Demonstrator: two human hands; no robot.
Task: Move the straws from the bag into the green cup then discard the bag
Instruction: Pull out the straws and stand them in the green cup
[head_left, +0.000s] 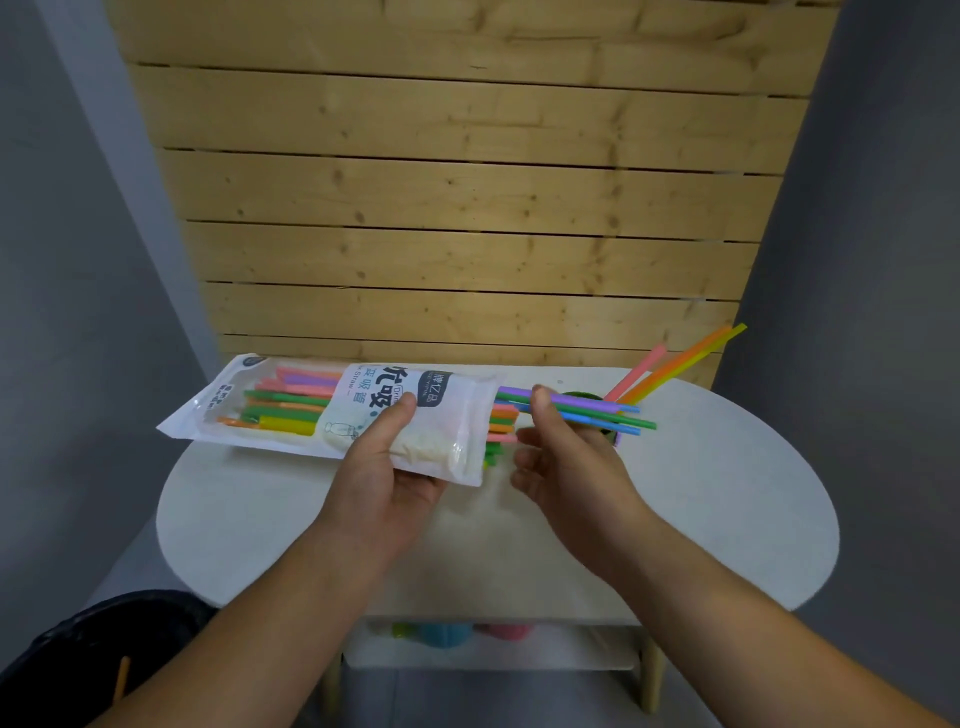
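pulling step: the right hand (566, 457) draws a few straws out of the bag's open mouth, over the white round surface (727, 493).
left grip: the left hand (384, 467) is closed on the bag (332, 410), thumb on the printed face, fingers under it, near the mouth end.
right grip: thumb and fingers pinched on a small bunch of straws (587, 408), purple, green and blue; the lower fingers are loosely spread and hold nothing.
bag: held level in the air, mouth to the right, sealed end to the left; many coloured straws are inside and a few short ends poke out of the mouth.
green cup: mostly hidden behind the right hand and the pinched straws, only a dark green edge (576, 397) shows; pink, orange and yellow straws (675, 366) lean out of it to the upper right.
handling, my guess: straws are light, stiff and smooth, so they may slip or fan out; a pinch near the middle of the bunch seems safest. the bag is thin, soft film and will sag; holding it by the mouth end keeps the opening steady.
bin: a dark bin (78, 654) sits at lower left, a likely place for the emptied bag.
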